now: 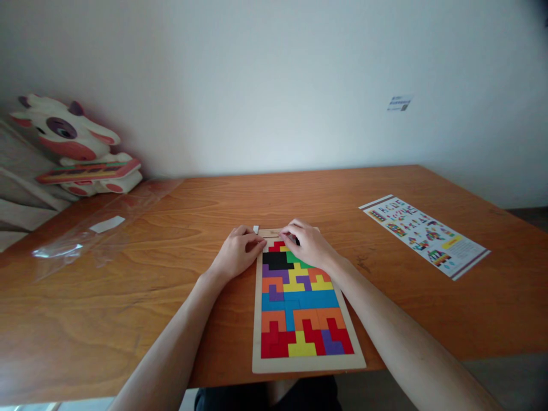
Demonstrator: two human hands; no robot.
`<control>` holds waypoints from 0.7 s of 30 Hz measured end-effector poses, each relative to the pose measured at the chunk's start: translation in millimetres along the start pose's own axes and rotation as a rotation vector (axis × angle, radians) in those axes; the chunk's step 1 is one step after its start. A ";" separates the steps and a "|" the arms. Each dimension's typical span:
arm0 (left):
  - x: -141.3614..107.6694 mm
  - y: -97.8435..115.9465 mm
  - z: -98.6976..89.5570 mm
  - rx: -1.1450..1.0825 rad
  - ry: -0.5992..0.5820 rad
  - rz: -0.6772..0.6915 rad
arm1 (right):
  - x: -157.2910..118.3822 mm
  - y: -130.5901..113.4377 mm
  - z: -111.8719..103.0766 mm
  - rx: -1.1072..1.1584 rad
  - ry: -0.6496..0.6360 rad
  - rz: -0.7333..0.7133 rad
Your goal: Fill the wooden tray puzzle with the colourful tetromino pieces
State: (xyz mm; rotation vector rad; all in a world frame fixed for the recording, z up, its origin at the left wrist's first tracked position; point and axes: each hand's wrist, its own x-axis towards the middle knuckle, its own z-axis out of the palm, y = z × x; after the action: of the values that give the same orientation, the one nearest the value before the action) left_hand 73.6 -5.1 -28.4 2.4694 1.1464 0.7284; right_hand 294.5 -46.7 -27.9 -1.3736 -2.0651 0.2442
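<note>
A wooden puzzle board [309,364] lies near the table's front edge, filled with red, yellow, purple, orange, blue, black and green block pieces. My left hand [241,249] rests at the board's upper left edge, its thumb and index finger closed at the rim; what they hold, if anything, is too small to tell. Over the upper right part of the board is my right hand [305,241], fingers pinched near the red and green pieces. It hides some of the top rows, and its fingertips' contents cannot be made out.
A printed pattern sheet [428,237] lies at the right of the wooden table [205,200]. Clear plastic wrapping [89,234] spreads across the left side. A cow-shaped toy with a keyboard [81,148] stands at the back left, by the wall.
</note>
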 end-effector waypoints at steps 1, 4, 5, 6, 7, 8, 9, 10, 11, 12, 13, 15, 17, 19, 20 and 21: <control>0.0 -0.4 -0.2 -0.002 0.000 -0.001 | 0.0 0.6 0.2 0.002 -0.001 0.001; 0.8 -3.8 -1.0 0.019 0.044 -0.006 | 0.0 2.5 1.1 -0.002 0.001 -0.003; 1.3 -5.8 -1.9 0.045 0.080 -0.009 | 0.1 3.0 1.4 -0.006 0.004 -0.004; 1.7 -8.3 -3.4 0.082 0.122 -0.011 | 0.1 3.4 1.6 -0.008 0.005 -0.002; 1.9 -11.1 -5.5 0.125 0.163 -0.015 | 0.2 3.6 1.7 -0.007 0.004 -0.001; 1.9 -14.1 -8.2 0.171 0.197 -0.019 | 0.2 3.7 1.7 -0.002 0.000 0.001; 1.4 -17.2 -11.5 0.211 0.215 -0.023 | 0.3 3.6 1.6 0.003 -0.005 0.003; 0.5 -20.1 -15.2 0.241 0.209 -0.030 | 0.2 3.4 1.5 0.007 -0.007 0.004; -0.7 -22.7 -19.0 0.261 0.180 -0.038 | 0.2 3.1 1.2 0.010 -0.008 0.004; -2.2 -25.0 -22.8 0.272 0.131 -0.044 | 0.1 3.0 1.0 0.011 -0.010 0.003; -3.8 -27.0 -26.2 0.278 0.072 -0.046 | 0.1 2.9 0.8 0.012 -0.011 0.005; -6.7 -30.1 -31.6 0.286 -0.030 -0.022 | 0.0 3.2 0.4 0.016 -0.017 0.011; -8.5 -32.6 -34.7 0.281 -0.075 0.040 | -0.1 4.0 0.3 0.016 -0.020 0.014; -9.1 -35.3 -36.1 0.239 -0.096 0.123 | -0.2 4.7 0.2 0.009 -0.013 0.014; -9.1 -36.8 -36.5 0.209 -0.106 0.157 | -0.2 4.8 0.2 0.007 -0.011 0.013; -9.1 -38.4 -36.9 0.184 -0.115 0.182 | -0.2 4.8 0.1 0.007 -0.011 0.014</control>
State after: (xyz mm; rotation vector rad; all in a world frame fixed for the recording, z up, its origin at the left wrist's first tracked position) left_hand 24.0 14.6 -19.5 2.7575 0.9965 0.5410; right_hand 298.1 -44.8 -30.4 -1.3855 -2.0617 0.2654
